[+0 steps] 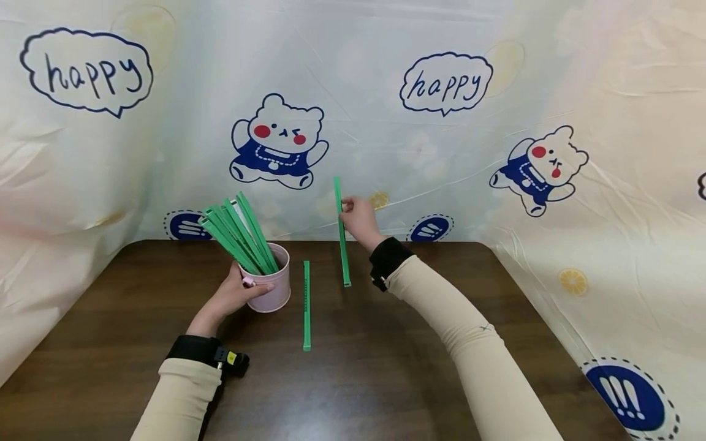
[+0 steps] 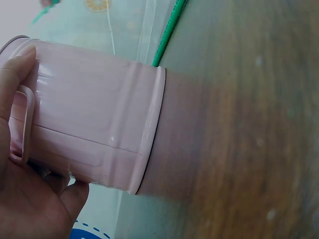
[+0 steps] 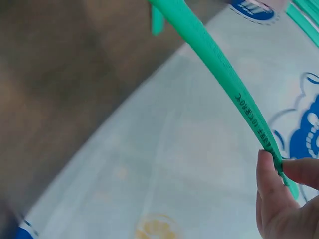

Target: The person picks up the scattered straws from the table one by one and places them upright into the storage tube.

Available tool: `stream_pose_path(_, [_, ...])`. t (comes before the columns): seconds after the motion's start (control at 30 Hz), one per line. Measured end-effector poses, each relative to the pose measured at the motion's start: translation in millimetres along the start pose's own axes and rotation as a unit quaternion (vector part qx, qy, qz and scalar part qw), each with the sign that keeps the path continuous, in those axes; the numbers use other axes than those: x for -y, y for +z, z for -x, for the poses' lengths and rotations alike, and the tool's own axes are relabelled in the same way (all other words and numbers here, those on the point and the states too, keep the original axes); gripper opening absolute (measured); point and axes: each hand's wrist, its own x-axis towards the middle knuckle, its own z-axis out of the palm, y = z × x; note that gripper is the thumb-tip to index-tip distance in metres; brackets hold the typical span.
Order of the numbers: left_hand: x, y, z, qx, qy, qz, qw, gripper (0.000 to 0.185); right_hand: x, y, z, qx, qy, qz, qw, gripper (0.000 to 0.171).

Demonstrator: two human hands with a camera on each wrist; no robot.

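Note:
My left hand (image 1: 228,295) grips a small pink metal bucket (image 1: 274,295) by its side, the thumb across the front. In the left wrist view, fingers (image 2: 20,69) wrap the bucket around its small loop handle (image 2: 27,124). Several green wrapped straws (image 1: 237,233) lean leftward out of the bucket. Farther right, my right hand (image 1: 361,222) pinches one green wrapped straw (image 1: 344,257) near its upper part, holding it nearly upright. Dark print shows on that wrapper in the right wrist view. Between the bucket and the right hand, another green wrapped straw (image 1: 306,306) lies lengthwise on the table.
The brown wooden table (image 1: 353,380) reaches back to a pale curtain (image 1: 364,73) printed with bears and "happy" bubbles. More curtain hangs along both sides. Each wrist wears a black strap, the left one (image 1: 193,349) carrying a small camera.

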Motion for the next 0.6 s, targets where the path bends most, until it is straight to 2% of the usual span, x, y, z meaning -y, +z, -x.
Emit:
stream_pose_path(0.1, [0.8,1.1,0.1,-0.003,0.002,0.000,1.0000,0.101,17,-5,-4,-0.015,-0.017,-0.015,1.000,0.039])
stream_pose_path(0.3, [2.9,0.2,-1.5,-0.006,0.005,-0.004,1.0000,0.101,51,-7,-11,-0.039,-0.068,-0.010,0.997,0.039])
stream_pose_path(0.6, [3.0,-0.2,-0.8,-0.004,0.010,0.002,0.9999,0.101,94,21,-7,-0.026,-0.151,-0.056,0.987,0.038])
